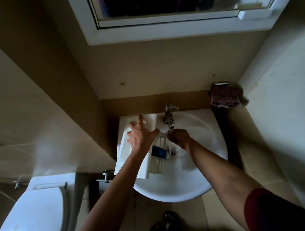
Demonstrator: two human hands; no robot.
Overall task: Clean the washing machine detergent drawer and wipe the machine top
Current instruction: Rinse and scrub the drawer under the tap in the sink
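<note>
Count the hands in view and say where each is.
2. The left hand rests spread on the drawer at the left of the sink; the right hand is curled under the tap.

— Where does the detergent drawer [144, 168] lie?
— Across the left side of the washbasin [195, 188]. Its far end is on the rim by the wall and its near end sticks out over the front-left rim.
— And the tap [169, 114]?
— At the back of the basin, in the middle, just right of the drawer.
— The hands?
— The left hand [140, 135] rests on the drawer's far half. The right hand [178, 136] is over the bowl, under the tap's spout.
— Around the basin?
— A toilet [38, 207] sits left and nearer, with a valve [105, 176] between them. A cloth [224, 97] hangs behind the right corner, a window [162, 33] is above, and feet [163, 225] are on the floor in front.
</note>
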